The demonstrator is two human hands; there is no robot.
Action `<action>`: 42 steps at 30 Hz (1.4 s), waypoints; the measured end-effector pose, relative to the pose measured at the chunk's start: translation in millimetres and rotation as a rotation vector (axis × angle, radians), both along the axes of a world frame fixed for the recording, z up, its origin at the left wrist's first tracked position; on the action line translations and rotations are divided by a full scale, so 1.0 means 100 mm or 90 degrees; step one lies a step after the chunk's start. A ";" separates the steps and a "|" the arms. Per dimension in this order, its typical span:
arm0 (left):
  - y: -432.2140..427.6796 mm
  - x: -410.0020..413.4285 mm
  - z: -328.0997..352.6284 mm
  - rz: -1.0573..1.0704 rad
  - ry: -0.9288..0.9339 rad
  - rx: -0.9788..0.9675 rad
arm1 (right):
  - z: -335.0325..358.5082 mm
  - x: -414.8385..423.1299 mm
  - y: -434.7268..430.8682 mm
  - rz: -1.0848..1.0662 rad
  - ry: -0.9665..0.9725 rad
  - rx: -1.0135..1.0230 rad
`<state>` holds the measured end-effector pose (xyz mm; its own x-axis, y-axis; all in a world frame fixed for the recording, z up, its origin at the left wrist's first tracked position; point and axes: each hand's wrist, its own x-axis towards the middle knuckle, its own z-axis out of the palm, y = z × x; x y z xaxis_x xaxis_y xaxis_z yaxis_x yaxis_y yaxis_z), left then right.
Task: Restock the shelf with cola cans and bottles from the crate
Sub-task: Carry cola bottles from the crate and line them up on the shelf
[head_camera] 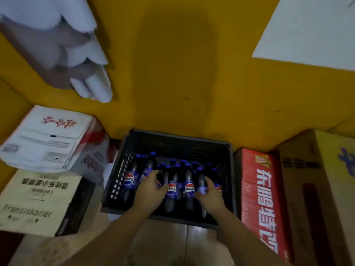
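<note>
Both hands were down in the crate, each closing on a cola bottle.

Left hand had its grip curled over one bottle among the row; right hand was wrapped round another bottle nearer the right wall. Picking was the step in hand (no shelf in view). Lifting straight up seemed the next call, since the black crate stood hemmed by a red carton on its right and white boxes on its left, with open yellow floor beyond.
</note>
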<state>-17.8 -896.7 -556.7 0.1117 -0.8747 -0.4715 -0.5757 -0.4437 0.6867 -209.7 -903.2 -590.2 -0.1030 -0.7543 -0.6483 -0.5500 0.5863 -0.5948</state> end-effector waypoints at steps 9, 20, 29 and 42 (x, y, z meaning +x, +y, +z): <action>-0.51 -0.25 -2.16 -0.153 -0.096 0.100 | -1.86 0.23 -0.36 0.111 0.138 0.054; -0.52 -0.37 -2.76 -0.219 -0.153 0.182 | -2.16 0.33 -0.31 0.097 0.272 0.004; -0.53 -0.16 -2.71 -0.117 -0.152 0.127 | -2.15 0.29 -0.34 0.131 0.309 0.012; -0.53 0.02 -2.72 -0.090 -0.134 0.150 | -2.31 0.49 -0.42 0.250 0.528 -0.009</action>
<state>-15.7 -949.6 -828.4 0.1130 -0.7581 -0.6422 -0.7614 -0.4814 0.4343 -160.8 -945.4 -821.5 -0.2660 -0.8411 -0.4709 -0.9620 0.2628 0.0741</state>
